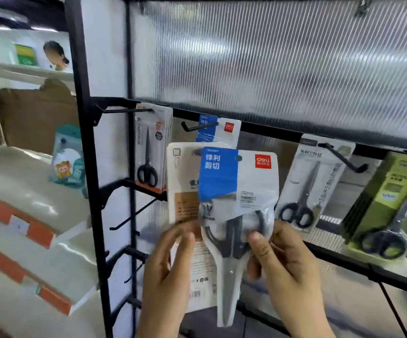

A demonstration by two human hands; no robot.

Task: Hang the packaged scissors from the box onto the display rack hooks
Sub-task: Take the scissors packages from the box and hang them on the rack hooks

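Note:
I hold two scissor packs in front of the rack. The front pack (236, 191) has a blue-and-white card with a red logo, and my right hand (280, 269) pinches it at the black handles. Behind it is a white-and-orange pack (183, 191), back side out, with my left hand (166, 269) on its lower part. Just above them a black hook (197, 126) carries a matching blue pack (222, 129). The box is not in view.
Other hooks hold scissor packs: orange-trimmed ones (150, 147) at upper left, a white pack (312, 181) to the right, green packs (392, 208) at far right. Bare hooks (134, 214) stick out lower left. White shelves (27, 215) with orange strips stand left.

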